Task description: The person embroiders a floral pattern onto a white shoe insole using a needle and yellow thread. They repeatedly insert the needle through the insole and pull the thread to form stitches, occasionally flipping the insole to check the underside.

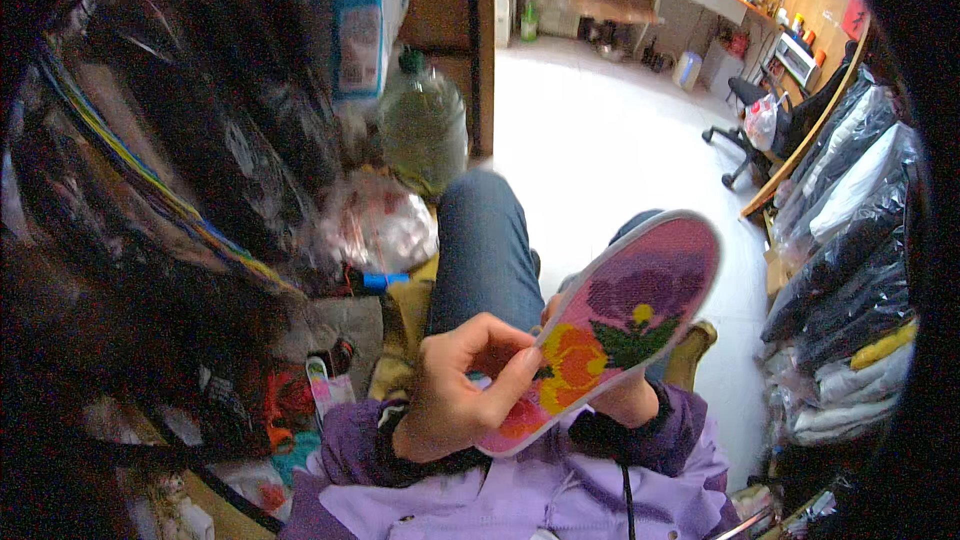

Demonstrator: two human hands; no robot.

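Note:
An embroidered shoe insole (637,285) is tilted over my lap, its stitched face towards me. Purple, orange and yellow flowers with green leaves cover its pink ground, and a pale grey border runs round it. At its left edge, the thumb and forefinger of my left hand (457,390) pinch together. A small yellowish bit shows near those fingertips; whether it is thread I cannot tell. My right hand (630,396) supports the insole from behind, most of its fingers hidden. Beneath are my knees in blue jeans (484,247).
On the left, dark plastic-wrapped goods (225,112) and a bundle of coloured threads (172,202) hang close by. A large clear bottle (424,124) stands beyond my knee. Plastic-covered garments (847,255) line the right side. An office chair (795,120) stands farther off on the pale floor (600,127).

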